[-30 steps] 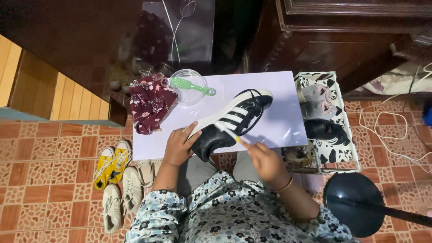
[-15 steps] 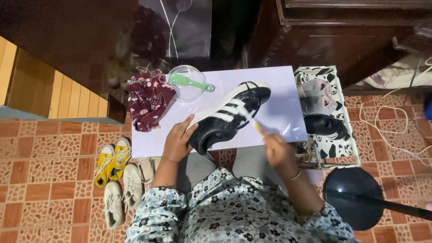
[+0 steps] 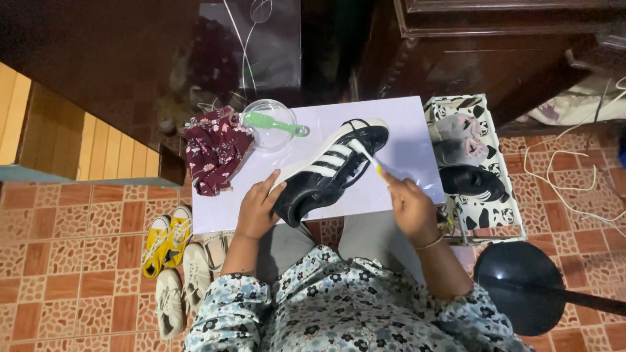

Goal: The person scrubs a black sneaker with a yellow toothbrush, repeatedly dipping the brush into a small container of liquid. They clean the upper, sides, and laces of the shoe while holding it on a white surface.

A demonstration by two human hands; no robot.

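A black sneaker with white stripes (image 3: 329, 171) lies slantwise on a small white table (image 3: 411, 130). My left hand (image 3: 257, 210) grips its heel end at the table's near edge. My right hand (image 3: 409, 205) holds a small yellow-handled brush (image 3: 373, 163) whose white head touches the shoe's side near the toe. Both arms wear floral sleeves.
A clear bowl with a green brush (image 3: 272, 123) and a dark red floral cloth (image 3: 215, 150) sit at the table's left end. A patterned box (image 3: 486, 208) on the right holds shoes. Yellow and white sneakers (image 3: 171, 257) lie on the tiled floor; a black round stool (image 3: 518, 287) is lower right.
My right hand has moved up and to the right along the shoe, from its middle toward the toe end, with the brush. My left hand stays on the heel.
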